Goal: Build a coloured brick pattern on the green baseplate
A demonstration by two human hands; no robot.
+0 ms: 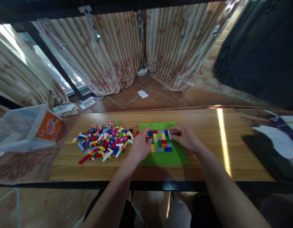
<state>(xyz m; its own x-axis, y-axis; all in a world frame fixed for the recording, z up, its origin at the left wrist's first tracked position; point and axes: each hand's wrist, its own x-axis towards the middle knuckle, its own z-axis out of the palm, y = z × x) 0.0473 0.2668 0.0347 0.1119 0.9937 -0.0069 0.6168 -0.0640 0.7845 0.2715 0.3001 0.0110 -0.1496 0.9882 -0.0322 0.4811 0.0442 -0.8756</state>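
A green studded baseplate point(164, 161) lies on the wooden table, with a patch of coloured bricks point(160, 142) in red, yellow, blue, green and grey built on its middle. My left hand point(141, 144) is at the left edge of this patch, fingers curled in; anything between them is too small to make out. At the patch's upper right corner, my right hand point(185, 137) pinches a white brick point(169, 134) between thumb and fingers. Whether that brick is pressed onto the studs I cannot tell. Left of the baseplate spreads a heap of loose bricks point(106, 141) in many colours.
The wooden table point(203, 171) has a bright sunlit stripe at right. A clear plastic bin point(25, 126) with an orange label stands beyond its left end. At the right end lie a black flat object point(267, 155) and white paper point(285, 142). Curtains point(122, 53) hang behind.
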